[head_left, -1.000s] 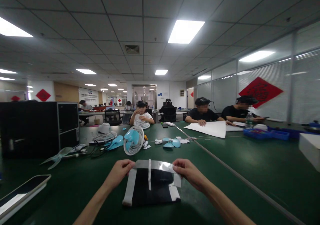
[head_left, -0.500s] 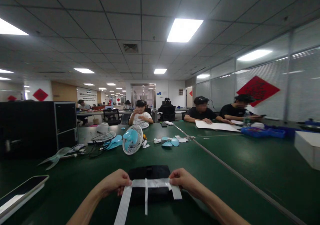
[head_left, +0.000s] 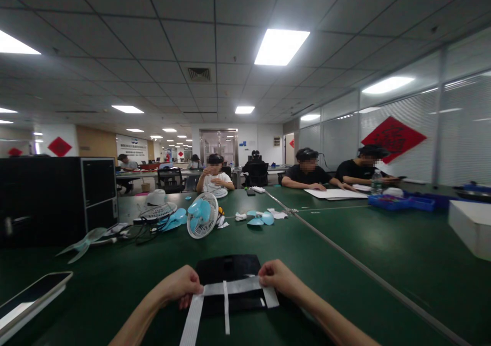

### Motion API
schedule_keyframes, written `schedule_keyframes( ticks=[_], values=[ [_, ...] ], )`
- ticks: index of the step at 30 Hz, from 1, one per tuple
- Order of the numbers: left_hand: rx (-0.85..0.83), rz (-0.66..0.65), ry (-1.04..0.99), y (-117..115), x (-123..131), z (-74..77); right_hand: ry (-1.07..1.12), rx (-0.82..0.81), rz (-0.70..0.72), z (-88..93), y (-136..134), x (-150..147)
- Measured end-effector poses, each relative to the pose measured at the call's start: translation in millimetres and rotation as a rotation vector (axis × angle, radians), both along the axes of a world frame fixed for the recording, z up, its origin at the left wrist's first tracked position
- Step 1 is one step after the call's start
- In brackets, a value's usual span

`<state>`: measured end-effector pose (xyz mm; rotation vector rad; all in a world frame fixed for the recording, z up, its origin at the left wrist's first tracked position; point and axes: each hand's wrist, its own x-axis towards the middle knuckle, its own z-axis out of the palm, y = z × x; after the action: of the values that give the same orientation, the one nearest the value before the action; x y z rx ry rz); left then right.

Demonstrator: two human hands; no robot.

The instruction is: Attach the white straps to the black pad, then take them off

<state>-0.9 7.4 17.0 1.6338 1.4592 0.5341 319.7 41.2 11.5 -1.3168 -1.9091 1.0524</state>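
My left hand (head_left: 187, 284) is closed in a pinch on a flat, whitish ribbed band (head_left: 243, 285), near its left bend. My right hand (head_left: 274, 276) pinches the same band farther right. Between the hands it runs almost level, and one end hangs toward me on the left, with a shorter end below my right fingers. A narrow white strip (head_left: 226, 312) hangs down across the band's middle. Behind and below the band lies a flat, glossy black object (head_left: 228, 266) on the green table; its kind is unclear.
Ahead stand a white-and-blue fan (head_left: 202, 215), loose blue fan blades (head_left: 261, 218) and cables. A black computer case (head_left: 99, 192) and a phone-like slab (head_left: 34, 297) are at left. Blue trays (head_left: 401, 201) and a white box (head_left: 470, 228) are at right. Several people sit beyond.
My left hand has shifted slightly right and down with the band, which now slants up to the right. A person across the table has lowered a white sheet.
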Motion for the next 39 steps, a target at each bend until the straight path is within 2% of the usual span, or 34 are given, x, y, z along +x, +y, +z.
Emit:
schedule_keyframes(
  ticks=[10, 15, 28, 33, 36, 39],
  values=[
    [0.030, -0.003, 0.101, 0.4, 0.5, 0.5, -0.143, 0.158, 0.011, -6.9, 3.2, -1.3],
    [0.063, 0.001, 0.152, -2.0, 4.3, 3.8, -0.205, 0.252, 0.002, -4.8, -0.9, -2.7],
    [0.067, 0.033, 0.284, -1.4, 8.4, 3.2, -0.236, 0.291, -0.007, -1.4, -9.1, -3.0],
    [0.166, 0.025, 0.358, -7.0, 8.9, 11.8, -0.224, 0.289, -0.004, -2.0, -8.5, -3.1],
    [0.282, -0.068, 0.362, -13.5, 14.9, 18.5, -0.235, 0.289, -0.009, -1.6, -8.9, -3.5],
    [0.420, -0.277, 0.331, -19.7, 25.9, 21.6, -0.235, 0.282, -0.001, -0.1, -10.4, -3.7]
  ],
)
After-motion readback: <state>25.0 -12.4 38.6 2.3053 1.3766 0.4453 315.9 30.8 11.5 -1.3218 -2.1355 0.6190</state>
